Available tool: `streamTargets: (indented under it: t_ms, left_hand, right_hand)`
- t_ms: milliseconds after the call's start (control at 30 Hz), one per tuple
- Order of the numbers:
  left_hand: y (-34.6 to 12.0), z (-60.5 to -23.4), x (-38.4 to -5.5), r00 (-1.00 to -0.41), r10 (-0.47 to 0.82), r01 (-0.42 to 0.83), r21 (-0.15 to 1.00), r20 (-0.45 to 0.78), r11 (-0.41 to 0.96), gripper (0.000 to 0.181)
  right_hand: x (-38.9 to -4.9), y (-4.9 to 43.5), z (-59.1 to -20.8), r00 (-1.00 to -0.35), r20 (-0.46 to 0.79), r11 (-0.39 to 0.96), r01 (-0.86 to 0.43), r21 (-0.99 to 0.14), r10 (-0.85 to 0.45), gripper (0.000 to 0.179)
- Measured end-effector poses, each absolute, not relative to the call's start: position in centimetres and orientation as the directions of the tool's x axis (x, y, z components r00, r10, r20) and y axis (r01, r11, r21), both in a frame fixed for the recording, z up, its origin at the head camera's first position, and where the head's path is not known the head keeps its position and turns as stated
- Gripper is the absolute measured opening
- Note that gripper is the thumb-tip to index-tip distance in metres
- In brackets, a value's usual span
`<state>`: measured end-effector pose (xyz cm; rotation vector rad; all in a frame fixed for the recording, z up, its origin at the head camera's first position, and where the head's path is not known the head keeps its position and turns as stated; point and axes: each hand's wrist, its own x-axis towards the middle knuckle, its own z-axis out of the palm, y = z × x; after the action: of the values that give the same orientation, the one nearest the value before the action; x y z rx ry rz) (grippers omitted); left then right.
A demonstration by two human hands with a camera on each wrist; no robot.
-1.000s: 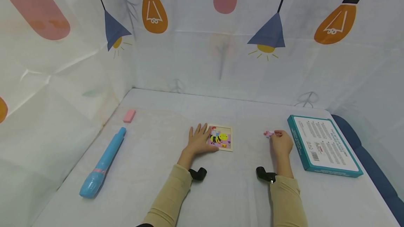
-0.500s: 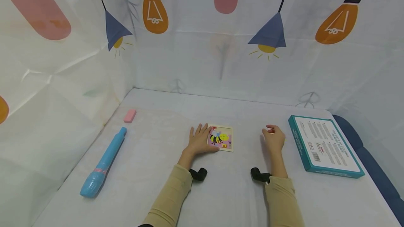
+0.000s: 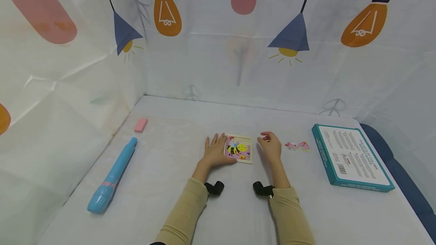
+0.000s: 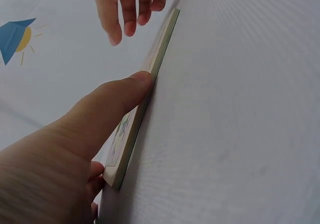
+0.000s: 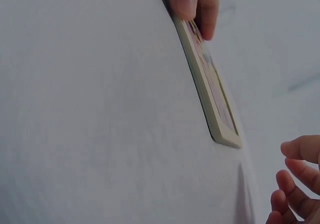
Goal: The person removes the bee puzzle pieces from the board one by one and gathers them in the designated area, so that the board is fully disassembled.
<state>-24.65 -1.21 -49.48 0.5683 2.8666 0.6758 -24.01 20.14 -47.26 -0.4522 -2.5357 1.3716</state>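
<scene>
A small wooden-framed jigsaw puzzle (image 3: pixel 248 150) with a yellow and black bee lies flat on the white table. My left hand (image 3: pixel 215 151) rests against its left side, fingers spread and straight. The left thumb presses on the frame's near edge, as the left wrist view shows. To the right of the frame, my right hand (image 3: pixel 271 147) hovers with loosely bent fingers and nothing between them. In the right wrist view, those right fingertips (image 5: pixel 285 176) are apart from the frame. Two loose pink puzzle pieces (image 3: pixel 304 146) lie on the table beyond the right hand.
A flat teal and white box (image 3: pixel 352 156) lies on the right side of the table. On the left are a blue bottle-shaped object (image 3: pixel 112 177) with a pink band and a pink block (image 3: pixel 140 125). A printed white curtain (image 3: pixel 218 67) rises behind the table.
My right hand has moved left from the loose pieces towards the frame, uncovering the pink pieces. Its fingers have let go of the piece they touched. The left hand and frame stay put.
</scene>
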Motion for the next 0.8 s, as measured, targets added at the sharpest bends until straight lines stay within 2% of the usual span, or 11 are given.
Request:
streamTargets:
  t_ms: [467, 800]
  left_hand:
    - [-1.3, -49.4, -24.6, -0.918, 0.393, 0.329, 0.461, -0.047, 0.824, 0.104]
    - [-1.4, -49.3, -24.5, -0.918, 0.395, 0.334, 0.468, -0.036, 0.819, 0.104]
  right_hand:
    - [-24.3, 15.9, -46.7, -0.967, -0.002, 0.521, 0.140, -0.842, 0.256, 0.025]
    - [-24.3, 14.0, -47.0, -0.988, 0.085, 0.614, 0.012, -0.789, 0.128, 0.018]
